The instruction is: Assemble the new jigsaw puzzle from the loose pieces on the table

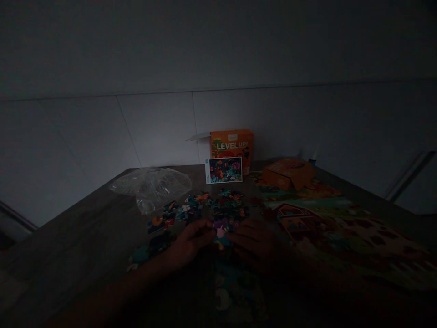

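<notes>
In dim light, a puzzle piece [221,232] with purple, pink and teal print sits between my two hands. My left hand [191,243] reaches in from the left, its thumb and fingers closed on the piece's left edge. My right hand [254,241] is closed at the other side, fingertips on the piece; its thumb is lost in shadow. Loose puzzle pieces [230,200] lie in a heap just beyond my hands, with others [157,223] to the left. Nearer me, a darker strip of joined puzzle [239,291] lies on the table.
A picture card [223,171] leans against an orange box [235,136] with an open flap, by the wall. Clear plastic bag [153,184] lies at back left. At right, an orange carton [288,173] rests on a large farm puzzle [341,237].
</notes>
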Motion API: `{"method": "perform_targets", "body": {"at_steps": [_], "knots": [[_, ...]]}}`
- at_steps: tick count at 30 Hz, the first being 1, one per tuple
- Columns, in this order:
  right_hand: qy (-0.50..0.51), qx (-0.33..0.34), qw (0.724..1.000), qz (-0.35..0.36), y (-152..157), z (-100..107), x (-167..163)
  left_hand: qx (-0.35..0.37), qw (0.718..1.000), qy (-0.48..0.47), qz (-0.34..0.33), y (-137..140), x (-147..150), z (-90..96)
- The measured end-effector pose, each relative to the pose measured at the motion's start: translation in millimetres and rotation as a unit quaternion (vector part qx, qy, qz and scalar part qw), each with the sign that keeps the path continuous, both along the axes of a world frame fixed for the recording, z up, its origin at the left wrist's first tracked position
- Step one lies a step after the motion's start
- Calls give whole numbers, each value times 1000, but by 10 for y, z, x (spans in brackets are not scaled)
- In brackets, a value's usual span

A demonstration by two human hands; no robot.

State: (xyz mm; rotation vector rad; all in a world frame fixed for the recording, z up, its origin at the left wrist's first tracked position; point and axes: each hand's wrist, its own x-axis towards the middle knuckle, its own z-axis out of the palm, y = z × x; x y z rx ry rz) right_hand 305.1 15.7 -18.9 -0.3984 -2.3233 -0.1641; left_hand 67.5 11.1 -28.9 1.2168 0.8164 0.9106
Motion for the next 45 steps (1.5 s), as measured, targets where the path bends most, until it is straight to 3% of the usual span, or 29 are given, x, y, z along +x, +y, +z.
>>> {"method": "perform_targets", "body": {"at_steps": [4, 11, 17, 21, 28, 32, 38, 45], "knots": [[-17, -8, 1000, 23, -50, 51, -19, 22, 999, 34, -20, -12, 9, 62], [0, -10, 999, -50, -54, 14, 31, 97, 989, 108, -23, -18, -4, 78], [-23, -13, 1000, 4, -7, -19, 18, 162, 974, 149, -44, -27, -21, 51], [-8, -23, 1000, -6, -30, 20, -17, 180, 965, 190, -23, -31, -33, 78], [-22, -29, 999, -16, -52, 52, -28, 222, 953, 200, -52, -58, -1, 125], [-22, -27, 999, -13, -49, 40, -18, 284, 916, 281, -6, -117, -4, 182], [-48, -35, 998, 16, -73, 3, 3, 265, 888, 376, -21, -321, -179, 344], [-100, -44, 993, 45, -73, -21, -31, 361, 789, 497, 16, -570, -456, 286]]}}
